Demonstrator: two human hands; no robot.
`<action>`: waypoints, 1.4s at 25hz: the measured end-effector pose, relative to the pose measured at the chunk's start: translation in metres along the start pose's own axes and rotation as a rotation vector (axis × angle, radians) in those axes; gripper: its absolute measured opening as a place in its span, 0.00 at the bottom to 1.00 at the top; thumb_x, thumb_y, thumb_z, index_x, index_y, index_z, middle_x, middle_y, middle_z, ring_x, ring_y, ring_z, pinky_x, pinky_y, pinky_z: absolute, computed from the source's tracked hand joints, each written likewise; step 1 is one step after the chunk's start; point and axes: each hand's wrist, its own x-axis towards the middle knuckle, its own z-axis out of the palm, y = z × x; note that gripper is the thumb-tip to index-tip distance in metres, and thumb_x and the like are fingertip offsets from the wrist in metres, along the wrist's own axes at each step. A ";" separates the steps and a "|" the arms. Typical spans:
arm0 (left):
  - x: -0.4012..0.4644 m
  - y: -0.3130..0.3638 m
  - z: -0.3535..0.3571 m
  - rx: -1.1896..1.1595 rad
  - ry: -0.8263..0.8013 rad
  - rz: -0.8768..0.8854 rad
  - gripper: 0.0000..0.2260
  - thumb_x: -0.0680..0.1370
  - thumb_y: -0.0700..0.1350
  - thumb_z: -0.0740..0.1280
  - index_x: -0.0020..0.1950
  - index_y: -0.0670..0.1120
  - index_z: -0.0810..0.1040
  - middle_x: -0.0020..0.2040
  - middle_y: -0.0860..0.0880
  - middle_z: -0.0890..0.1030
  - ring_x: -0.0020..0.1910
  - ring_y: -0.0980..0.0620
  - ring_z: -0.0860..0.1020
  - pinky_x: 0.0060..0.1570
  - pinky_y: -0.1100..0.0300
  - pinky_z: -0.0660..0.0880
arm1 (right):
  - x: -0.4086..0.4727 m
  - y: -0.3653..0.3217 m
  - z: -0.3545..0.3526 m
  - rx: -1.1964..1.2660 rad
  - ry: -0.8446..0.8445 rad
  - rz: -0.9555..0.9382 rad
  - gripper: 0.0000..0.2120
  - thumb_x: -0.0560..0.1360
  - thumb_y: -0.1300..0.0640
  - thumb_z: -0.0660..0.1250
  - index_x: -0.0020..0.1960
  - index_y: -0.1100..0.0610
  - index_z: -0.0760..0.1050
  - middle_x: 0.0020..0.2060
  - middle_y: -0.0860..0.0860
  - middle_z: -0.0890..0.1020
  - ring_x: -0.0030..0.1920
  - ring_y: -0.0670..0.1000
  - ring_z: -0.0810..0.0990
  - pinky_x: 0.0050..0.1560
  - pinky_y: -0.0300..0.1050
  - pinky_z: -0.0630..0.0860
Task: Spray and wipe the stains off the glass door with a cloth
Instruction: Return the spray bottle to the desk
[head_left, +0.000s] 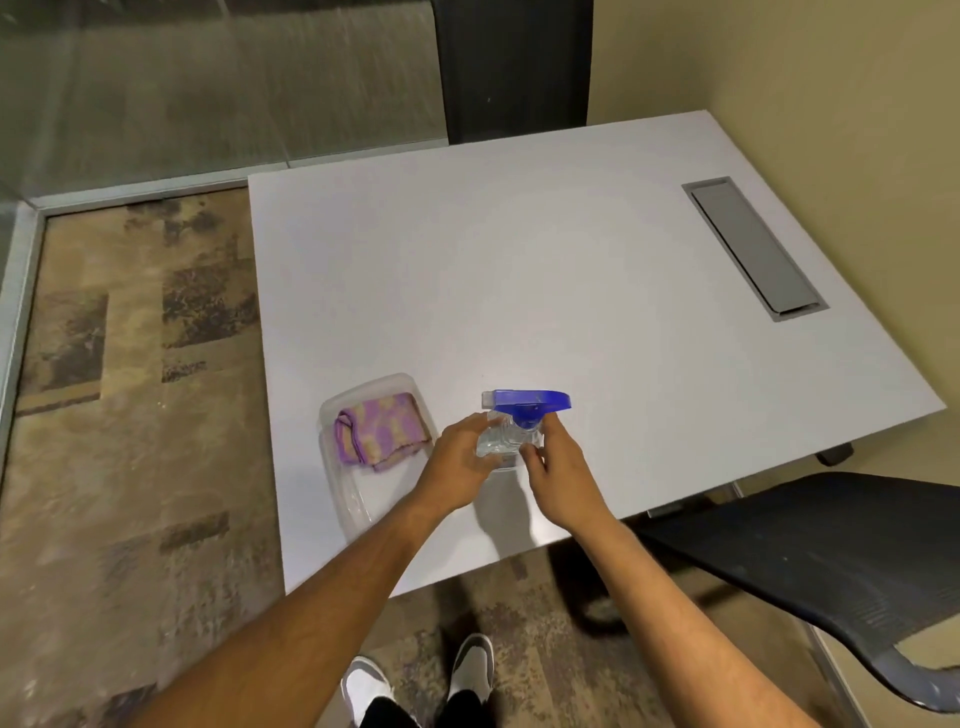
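Your left hand (460, 457) and right hand (558, 475) cup the clear spray bottle (511, 431) standing on the white table (571, 260), fingers curled on its sides; grip below the blue trigger, then take the folded cloth (382, 434) from its plastic tray (343, 499)

Even, soft overhead light; faint shadows fall under the hands on the table (545, 270). Wide-angle bending curves the frame edges. The whole picture is slightly soft, the glass (208, 88) streaky.
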 end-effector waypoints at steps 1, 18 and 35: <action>0.001 -0.001 0.003 -0.005 -0.002 -0.004 0.19 0.77 0.40 0.75 0.67 0.52 0.79 0.60 0.54 0.82 0.59 0.55 0.81 0.58 0.63 0.78 | -0.001 0.003 0.001 0.002 0.004 0.010 0.17 0.83 0.62 0.59 0.70 0.52 0.68 0.61 0.49 0.78 0.58 0.47 0.79 0.60 0.42 0.77; -0.007 -0.022 0.020 0.040 -0.059 -0.106 0.20 0.81 0.42 0.70 0.73 0.53 0.74 0.67 0.52 0.79 0.66 0.50 0.78 0.62 0.60 0.74 | -0.016 0.022 0.014 0.050 0.036 0.128 0.14 0.84 0.58 0.60 0.69 0.53 0.70 0.60 0.45 0.79 0.58 0.40 0.78 0.57 0.33 0.76; -0.044 -0.047 -0.091 0.458 0.146 -0.084 0.18 0.82 0.46 0.67 0.73 0.50 0.74 0.73 0.50 0.74 0.75 0.47 0.70 0.79 0.49 0.59 | -0.039 -0.051 0.064 0.149 0.016 0.222 0.06 0.79 0.58 0.64 0.53 0.53 0.80 0.43 0.49 0.85 0.43 0.48 0.84 0.50 0.47 0.83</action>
